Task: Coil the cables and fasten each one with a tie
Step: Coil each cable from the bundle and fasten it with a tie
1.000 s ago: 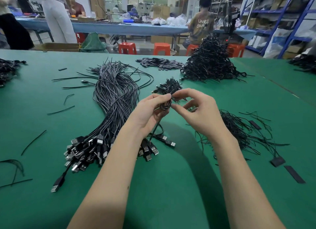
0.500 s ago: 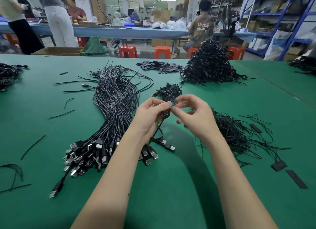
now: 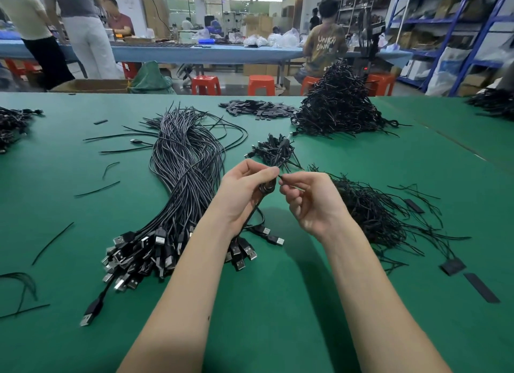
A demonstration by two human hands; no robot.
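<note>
R hand curled tighter pinching tie; L hand grips coiled cable

Factory assembly floor: long green worktable, heaped USB cables, blue storage racks, seated workers.

Bright overhead light, soft shadows under the forearms, wide-angle bending at edges, background slightly blurred.

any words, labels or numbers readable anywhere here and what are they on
"UNKN OWN" in pale letters on the back of the brown t-shirt of the person seated at the far blue table.
Boxes and bags on the blue shelving: any print is too small and blurred to read.
USB plugs on the green table: no readable marks.
</note>
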